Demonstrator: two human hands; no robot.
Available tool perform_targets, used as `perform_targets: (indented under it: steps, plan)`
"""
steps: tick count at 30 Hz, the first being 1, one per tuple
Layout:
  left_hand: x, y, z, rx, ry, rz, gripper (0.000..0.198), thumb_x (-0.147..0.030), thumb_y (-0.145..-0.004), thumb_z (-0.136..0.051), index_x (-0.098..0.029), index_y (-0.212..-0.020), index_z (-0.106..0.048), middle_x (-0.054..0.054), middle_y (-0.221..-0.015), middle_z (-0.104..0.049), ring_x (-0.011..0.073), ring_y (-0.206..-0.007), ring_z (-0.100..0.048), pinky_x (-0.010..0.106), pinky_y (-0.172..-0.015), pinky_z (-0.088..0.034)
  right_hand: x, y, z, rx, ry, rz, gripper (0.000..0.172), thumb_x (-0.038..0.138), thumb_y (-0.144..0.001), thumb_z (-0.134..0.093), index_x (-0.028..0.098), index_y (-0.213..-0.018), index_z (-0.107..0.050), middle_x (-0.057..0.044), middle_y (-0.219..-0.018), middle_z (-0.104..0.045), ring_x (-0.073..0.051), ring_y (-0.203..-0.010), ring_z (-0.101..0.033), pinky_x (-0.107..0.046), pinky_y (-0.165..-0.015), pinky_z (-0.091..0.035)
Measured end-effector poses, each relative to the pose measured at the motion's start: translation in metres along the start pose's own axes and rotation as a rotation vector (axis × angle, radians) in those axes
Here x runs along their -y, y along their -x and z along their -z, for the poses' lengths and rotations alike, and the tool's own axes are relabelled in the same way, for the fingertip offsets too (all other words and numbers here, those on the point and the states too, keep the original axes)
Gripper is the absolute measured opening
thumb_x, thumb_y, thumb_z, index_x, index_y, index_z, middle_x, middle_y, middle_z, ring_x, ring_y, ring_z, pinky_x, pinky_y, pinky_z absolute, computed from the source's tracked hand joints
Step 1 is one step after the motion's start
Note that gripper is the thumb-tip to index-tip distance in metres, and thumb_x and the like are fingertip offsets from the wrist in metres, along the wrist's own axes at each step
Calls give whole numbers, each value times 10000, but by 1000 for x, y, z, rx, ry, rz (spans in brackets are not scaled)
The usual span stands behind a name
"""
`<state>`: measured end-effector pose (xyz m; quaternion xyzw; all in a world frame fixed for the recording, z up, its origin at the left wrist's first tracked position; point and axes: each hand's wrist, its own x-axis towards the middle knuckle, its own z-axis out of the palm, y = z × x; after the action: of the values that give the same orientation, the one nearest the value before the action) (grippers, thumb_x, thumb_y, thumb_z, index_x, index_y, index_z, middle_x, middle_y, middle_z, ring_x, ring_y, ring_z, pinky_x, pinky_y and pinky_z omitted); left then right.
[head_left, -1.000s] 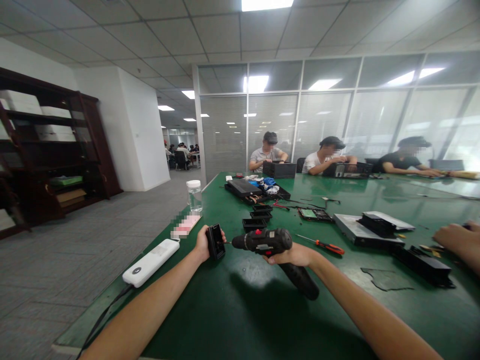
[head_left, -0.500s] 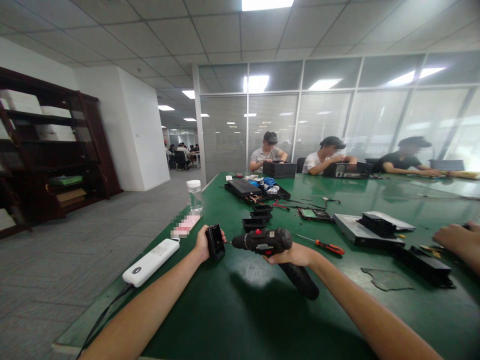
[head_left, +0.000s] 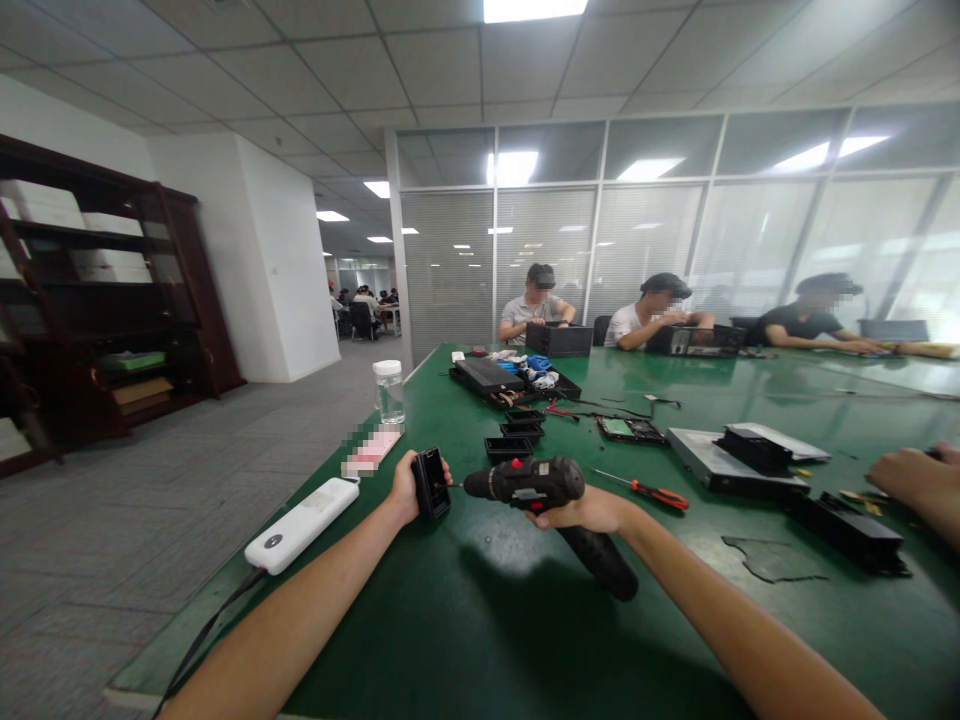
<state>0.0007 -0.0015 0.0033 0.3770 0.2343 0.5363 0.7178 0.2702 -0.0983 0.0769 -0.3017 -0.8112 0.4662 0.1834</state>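
Note:
My left hand is closed round a small black rectangular housing, tilted up above the green table; its exact kind I cannot tell. My right hand grips a black cordless drill with red buttons, its handle slanting down to the right. The drill's thin bit points left at the housing's side, and whether it touches is too small to tell. Behind the drill stand several similar black housings in a row. An orange-and-black screwdriver lies right of the drill.
Along the left edge are a white power bank-like device with a cable and a clear jar. A tray of parts sits farther back. Metal cases and a black part lie right, near another person's hand. People work opposite.

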Motion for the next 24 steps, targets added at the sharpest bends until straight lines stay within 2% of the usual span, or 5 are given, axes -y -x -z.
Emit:
perform_targets:
  steps: [14,24]
  plan:
    - [1,-3,6,21,6,8,397,-382,-683,-325,-63,-710,-560,123,-683,-562,210,-596,-539,372,-633,-408,3,1,-1,7,-33,6,153,232,-657,-514,117,-758,-506,1,-684,-462,-106,-659,-443,-238,-642,-367]
    - [-1,0,-1,-26,31,19,379,-364,-689,-319,-69,-698,-557,118,-663,-563,201,-579,-539,366,-618,-416,5,1,-1,8,-1,8,161,233,-661,-510,118,-773,-513,2,-682,-468,-103,-659,-443,-231,-634,-364]
